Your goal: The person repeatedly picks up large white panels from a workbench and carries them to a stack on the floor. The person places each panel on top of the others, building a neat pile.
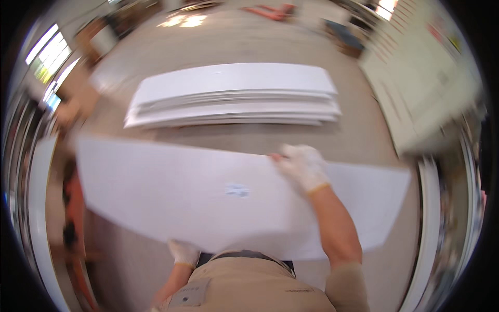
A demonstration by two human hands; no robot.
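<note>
Hand, left: white-gloved, at near edge of large white panel; fingers blurred, grip impossible to tell. Label: small, bluish, mid-panel. Hand, right: white-gloved, gripping panel's far edge. Stack of white panels: just beyond. Red-orange equipment: well apart, far floor.

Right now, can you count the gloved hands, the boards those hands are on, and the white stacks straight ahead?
White-gloved hands, left hand and right hand: 2
Long flat white board at the hands: 1
Stack of flat white boards: 1
Total: 4
</note>
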